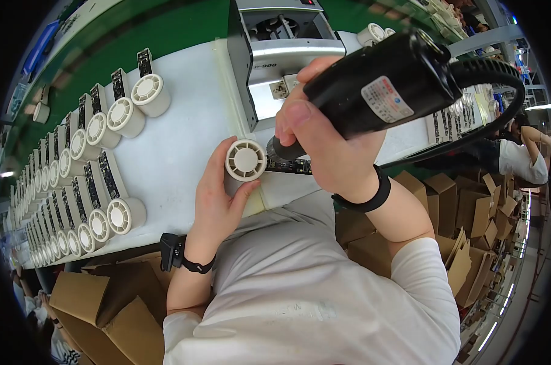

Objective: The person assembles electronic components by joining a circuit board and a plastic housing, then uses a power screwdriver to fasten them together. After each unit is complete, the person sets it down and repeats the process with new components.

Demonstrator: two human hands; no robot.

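My left hand (213, 198) grips a white handheld fan-like unit by its round, slotted end (246, 159), thumb and fingers on opposite sides of the rim. From that end a body with a dark circuit board (292, 166) runs to the right, partly hidden. In my right hand (339, 143) is a black electric screwdriver (373, 91), its thick body pointing up and right. The driver's nose (284, 149) is over the board beside the round end; its tip is hidden, so contact cannot be told.
A grey screw feeder (291, 48) stands just beyond my hands. Two rows of similar white units (124, 115) fill the table's left side. The screwdriver's black cable (506, 115) loops right. Cardboard boxes (114, 298) lie below the table; a person (525, 155) is at far right.
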